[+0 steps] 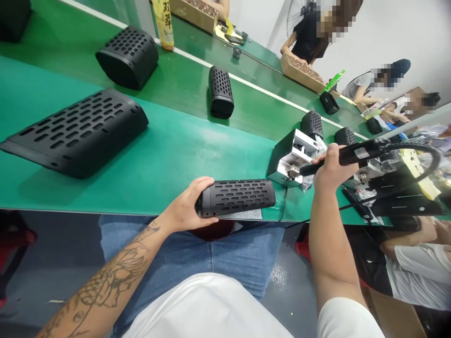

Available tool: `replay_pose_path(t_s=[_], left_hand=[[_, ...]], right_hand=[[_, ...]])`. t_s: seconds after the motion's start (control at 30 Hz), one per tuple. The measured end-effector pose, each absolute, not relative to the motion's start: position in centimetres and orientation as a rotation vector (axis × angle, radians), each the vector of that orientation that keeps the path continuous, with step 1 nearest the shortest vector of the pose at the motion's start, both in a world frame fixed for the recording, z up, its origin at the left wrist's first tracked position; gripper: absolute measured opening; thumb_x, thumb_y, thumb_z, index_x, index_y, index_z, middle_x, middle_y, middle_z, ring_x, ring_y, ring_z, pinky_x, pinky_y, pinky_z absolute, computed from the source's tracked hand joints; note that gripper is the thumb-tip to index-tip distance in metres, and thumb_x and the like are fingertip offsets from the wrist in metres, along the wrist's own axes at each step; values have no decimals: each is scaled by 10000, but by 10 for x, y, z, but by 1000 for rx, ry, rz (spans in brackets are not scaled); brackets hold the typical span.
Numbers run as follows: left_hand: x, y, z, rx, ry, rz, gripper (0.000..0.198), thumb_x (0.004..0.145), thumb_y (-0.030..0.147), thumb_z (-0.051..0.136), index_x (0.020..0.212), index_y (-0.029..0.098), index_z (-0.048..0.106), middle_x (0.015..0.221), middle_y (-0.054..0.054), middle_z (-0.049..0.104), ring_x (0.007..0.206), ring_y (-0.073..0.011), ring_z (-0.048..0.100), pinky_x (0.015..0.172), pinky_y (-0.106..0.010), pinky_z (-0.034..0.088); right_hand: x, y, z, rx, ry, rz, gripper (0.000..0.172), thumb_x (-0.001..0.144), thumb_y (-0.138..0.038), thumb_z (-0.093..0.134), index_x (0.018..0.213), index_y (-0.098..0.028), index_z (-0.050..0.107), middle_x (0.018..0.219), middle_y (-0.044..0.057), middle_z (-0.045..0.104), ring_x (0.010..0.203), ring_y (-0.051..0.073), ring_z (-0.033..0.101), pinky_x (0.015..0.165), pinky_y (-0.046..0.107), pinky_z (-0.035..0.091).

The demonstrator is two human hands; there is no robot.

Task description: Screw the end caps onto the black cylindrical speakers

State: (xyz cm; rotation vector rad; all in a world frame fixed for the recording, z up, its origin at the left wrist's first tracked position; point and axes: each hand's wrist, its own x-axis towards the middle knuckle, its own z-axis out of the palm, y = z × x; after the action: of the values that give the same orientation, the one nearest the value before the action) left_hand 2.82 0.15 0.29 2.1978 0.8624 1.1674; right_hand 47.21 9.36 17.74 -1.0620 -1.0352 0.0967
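Observation:
Fingers wrapped round its left end, my left hand (188,206) holds a black slotted housing (241,195) level at the near edge of the green table. My right hand (329,169) grips a black electric screwdriver (362,151), which points left with its tip at the metal outlet of a silver and black screw feeder (291,159). Whether a screw sits on the tip is too small to tell. A larger-looking slotted housing (81,129) lies at the left on the table mat, apart from both hands.
More black housings stand on the green belt (183,77), one (128,56) at the back left and another (221,91) near the middle. A yellow bottle (164,23) stands behind. The screwdriver's cable (428,169) loops at the right. Several people sit across and at the right.

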Motion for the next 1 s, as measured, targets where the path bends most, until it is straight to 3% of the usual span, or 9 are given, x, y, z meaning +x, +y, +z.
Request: replay_pose_path(t_s=[0.17,0.37,0.47,0.57,0.77,0.87,1.0], left_hand=[[26,4,1,2187,875,1114,1208,987,517,1100,1980,334,436,1886,-216,661,1766,-507,702,1470,-725,649],[28,7,6,2149,819,1091,1217,982,524,1110,1975,345,429,1912,-211,624,1806,-506,661,1507,-713,608],[30,7,10,2109,791,1068,1216,959,497,1122,1958,338,448,1915,-210,619,1811,-500,657,1526,-695,590],[32,7,12,2069,785,1055,1230,914,469,1145,1935,334,472,1901,-212,631,1791,-497,676,1516,-678,601],[40,6,11,2012,796,1096,1200,883,500,1159,1890,334,527,1862,-202,668,1710,-483,743,1441,-661,669],[43,4,13,1978,818,1094,1199,854,514,1171,1870,339,558,1854,-189,684,1674,-477,767,1413,-649,691],[46,4,14,1961,822,1097,1173,863,528,1163,1860,338,575,1842,-183,696,1650,-468,780,1394,-646,702]], right_hand=[[470,90,157,-1068,-1055,155,512,952,-673,1017,874,-309,665,582,-132,613,449,160,615,528,342,589],[440,54,185,-984,-1064,216,532,926,-684,1075,906,-289,720,599,-122,628,455,154,606,511,334,589],[399,14,206,-806,-1099,378,539,962,-736,1065,995,-314,732,616,-136,587,428,154,569,497,335,613],[349,-23,217,-629,-1324,652,526,1038,-849,974,1094,-348,823,651,-99,638,430,169,593,513,364,646],[277,-29,202,-317,-1551,1020,425,1132,-732,945,1328,-361,877,758,-59,783,470,169,620,586,404,696],[262,-20,196,-352,-1554,1013,354,1142,-675,955,1232,-346,862,732,-71,767,466,156,614,565,367,671],[254,-19,195,-472,-1538,956,482,1068,-746,1007,1057,-318,788,670,-87,715,441,150,603,522,342,650]])
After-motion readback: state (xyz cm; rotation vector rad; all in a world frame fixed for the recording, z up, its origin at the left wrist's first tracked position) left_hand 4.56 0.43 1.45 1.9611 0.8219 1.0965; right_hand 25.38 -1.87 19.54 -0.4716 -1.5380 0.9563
